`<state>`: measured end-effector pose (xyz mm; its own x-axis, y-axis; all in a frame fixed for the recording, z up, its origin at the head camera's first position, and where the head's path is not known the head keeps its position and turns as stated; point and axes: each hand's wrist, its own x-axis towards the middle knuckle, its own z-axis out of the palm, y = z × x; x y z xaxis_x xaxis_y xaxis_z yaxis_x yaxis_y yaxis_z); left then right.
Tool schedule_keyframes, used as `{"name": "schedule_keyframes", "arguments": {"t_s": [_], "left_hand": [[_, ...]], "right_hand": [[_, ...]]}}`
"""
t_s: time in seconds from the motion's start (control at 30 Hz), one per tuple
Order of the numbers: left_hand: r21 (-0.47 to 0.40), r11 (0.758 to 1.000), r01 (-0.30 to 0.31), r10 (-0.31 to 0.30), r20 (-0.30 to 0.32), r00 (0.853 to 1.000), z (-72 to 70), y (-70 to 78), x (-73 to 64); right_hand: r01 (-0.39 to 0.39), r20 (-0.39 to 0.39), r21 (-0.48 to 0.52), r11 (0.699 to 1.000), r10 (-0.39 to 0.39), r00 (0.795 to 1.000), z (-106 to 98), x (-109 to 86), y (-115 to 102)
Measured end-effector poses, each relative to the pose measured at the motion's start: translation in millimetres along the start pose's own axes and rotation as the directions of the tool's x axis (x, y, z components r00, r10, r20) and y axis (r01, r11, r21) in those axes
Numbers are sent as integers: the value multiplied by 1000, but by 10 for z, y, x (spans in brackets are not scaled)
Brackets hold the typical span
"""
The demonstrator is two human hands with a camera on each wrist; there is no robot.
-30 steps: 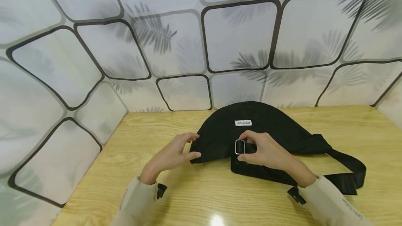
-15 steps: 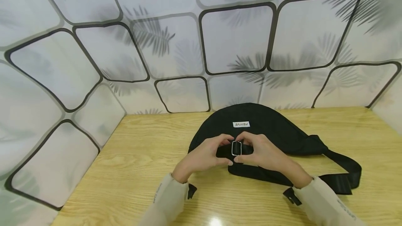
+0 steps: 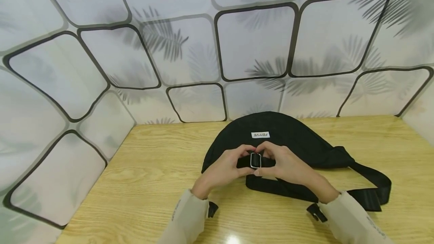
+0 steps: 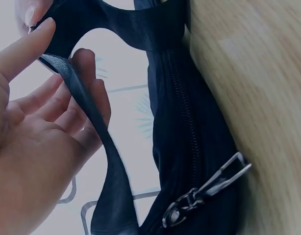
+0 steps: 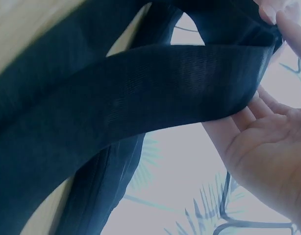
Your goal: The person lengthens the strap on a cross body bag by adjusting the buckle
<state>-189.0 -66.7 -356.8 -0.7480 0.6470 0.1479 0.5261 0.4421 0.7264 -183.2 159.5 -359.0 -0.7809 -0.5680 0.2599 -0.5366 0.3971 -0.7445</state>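
Left hand point(image 3: 223, 166) brought in, nine o'clock; right hand point(image 3: 289, 163) at three — silver rectangular metal buckle point(image 3: 260, 160) now pinched by both grips, parted buckle-high; two-sided hold gained!

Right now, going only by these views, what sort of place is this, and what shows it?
Probably an indoor table corner, perhaps set up for handling small items: a wood-grain table, patterned walls behind it and at the left, and a bag lying on it.
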Motion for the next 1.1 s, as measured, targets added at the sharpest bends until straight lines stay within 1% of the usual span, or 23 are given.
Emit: {"name": "schedule_keyframes", "arguments": {"t_s": [0.17,0.27,0.43,0.67,0.8,1.0,1.1], "left_hand": [[11,1000,8,-8,-4,1000,-14,4,-4],[-17,1000,14,-14,9,1000,-4,0,4],[-58,998,35,-34,24,999,32,-5,8],[-13,1000,16,-16,14,1000,25,-5,14],[-6,1000,5,-5,8,1000,6,11,9],[-31,999,7,-8,-14,1000,-20,14,-3],[-50,999,-6,5,-27,1000,-25,7,-7]], "right_hand": [[-53,50,83,995,49,998,-129,-18,54],[-100,88,125,987,90,992,-183,-16,92],[-172,150,171,970,147,978,-201,-3,144],[-246,260,256,935,179,949,-265,-28,208],[-247,282,289,925,164,945,-317,-52,269],[-216,278,369,904,114,954,-352,-73,334],[-208,267,396,895,105,958,-330,-65,349]]}}
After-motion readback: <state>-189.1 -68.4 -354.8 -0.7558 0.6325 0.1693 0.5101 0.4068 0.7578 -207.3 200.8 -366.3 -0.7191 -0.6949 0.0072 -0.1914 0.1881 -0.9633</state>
